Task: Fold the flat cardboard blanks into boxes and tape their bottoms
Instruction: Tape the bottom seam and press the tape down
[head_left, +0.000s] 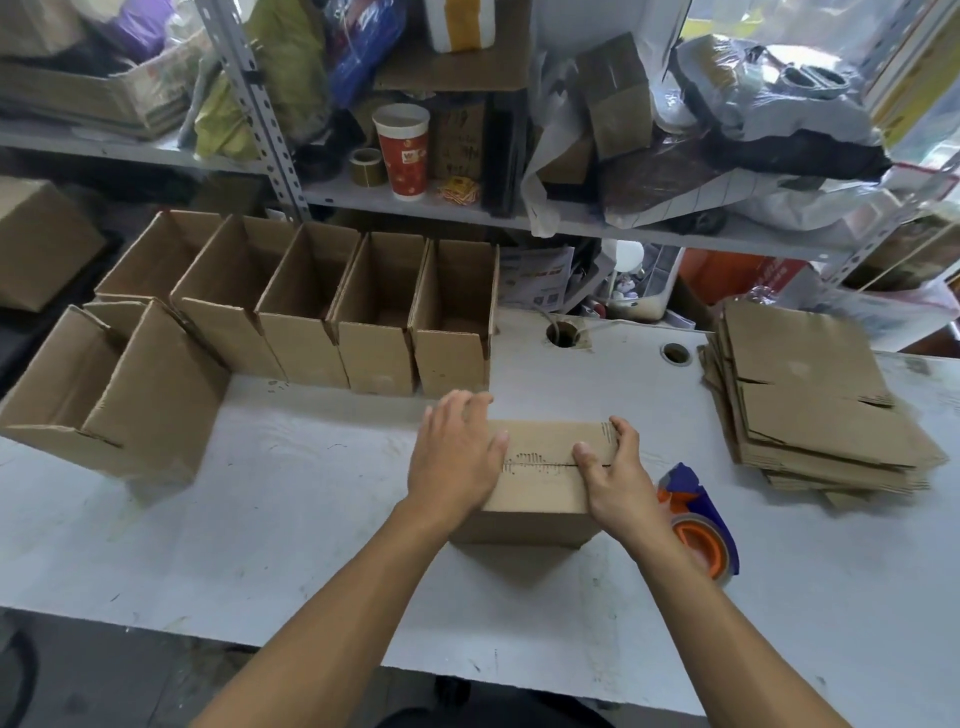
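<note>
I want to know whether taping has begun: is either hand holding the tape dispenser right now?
No: the tape dispenser lies on the table while the left hand and right hand press on the box.

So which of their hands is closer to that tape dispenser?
The right hand. It rests on the box right beside the tape dispenser, which lies just past its wrist. The left hand presses the box's far side, farther from it.

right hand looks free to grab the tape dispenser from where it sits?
Probably yes. The tape dispenser lies on the table just beside the right hand, with nothing between them. That hand now presses the box flaps, so it must let go first.
</note>
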